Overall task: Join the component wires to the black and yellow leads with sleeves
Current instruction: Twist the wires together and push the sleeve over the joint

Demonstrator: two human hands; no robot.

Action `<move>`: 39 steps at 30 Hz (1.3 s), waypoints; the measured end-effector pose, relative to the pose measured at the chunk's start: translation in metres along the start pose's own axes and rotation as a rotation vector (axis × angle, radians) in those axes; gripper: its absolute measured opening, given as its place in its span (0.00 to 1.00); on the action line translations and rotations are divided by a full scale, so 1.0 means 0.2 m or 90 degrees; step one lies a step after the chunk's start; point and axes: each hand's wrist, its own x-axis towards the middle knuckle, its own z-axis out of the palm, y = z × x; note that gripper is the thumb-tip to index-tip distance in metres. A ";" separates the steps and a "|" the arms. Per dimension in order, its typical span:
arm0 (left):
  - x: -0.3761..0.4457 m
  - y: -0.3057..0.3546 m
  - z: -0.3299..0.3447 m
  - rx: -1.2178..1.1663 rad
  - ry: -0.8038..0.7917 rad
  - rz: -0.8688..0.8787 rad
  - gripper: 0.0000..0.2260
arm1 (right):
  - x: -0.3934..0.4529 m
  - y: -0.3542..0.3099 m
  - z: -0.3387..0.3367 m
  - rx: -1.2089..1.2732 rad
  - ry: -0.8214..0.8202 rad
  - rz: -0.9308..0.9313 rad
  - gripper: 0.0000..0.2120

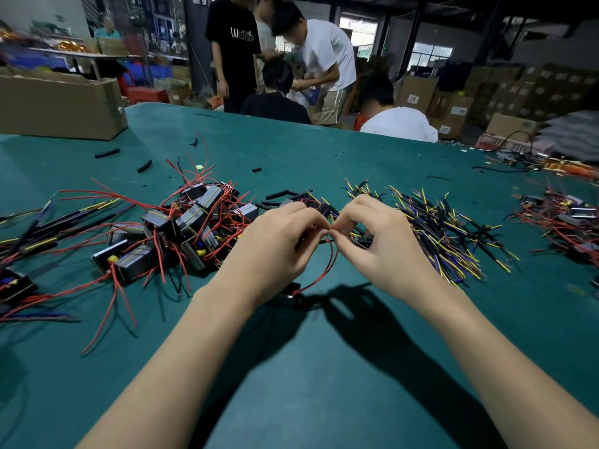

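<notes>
I see both forearms reaching over the green table [324,400], hands meeting at centre above it. A heap of components [181,228] lies left, black and yellow leads [447,234] right, loose sleeves [144,166] beyond. My left hand [275,244] and right hand [379,241] each pinch the red wire [319,277], fingertips touching; its component [291,291] sits below the left wrist.

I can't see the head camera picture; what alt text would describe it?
Two bare hands, left hand and right hand, pinch a red wire together above a green table, between a pile of components and black and yellow leads.
</notes>
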 end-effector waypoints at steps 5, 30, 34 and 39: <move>0.00 0.03 0.01 -0.023 -0.032 -0.107 0.05 | 0.00 -0.04 0.00 -0.176 0.024 -0.124 0.05; 0.00 0.01 -0.02 -0.194 -0.108 -0.168 0.02 | 0.00 0.03 0.00 0.063 -0.075 -0.033 0.03; 0.00 0.01 -0.04 -0.174 -0.088 -0.123 0.05 | 0.01 0.02 -0.02 0.081 -0.089 -0.020 0.05; 0.00 0.02 -0.03 -0.236 -0.080 -0.185 0.06 | 0.00 0.01 -0.01 0.066 -0.076 -0.049 0.04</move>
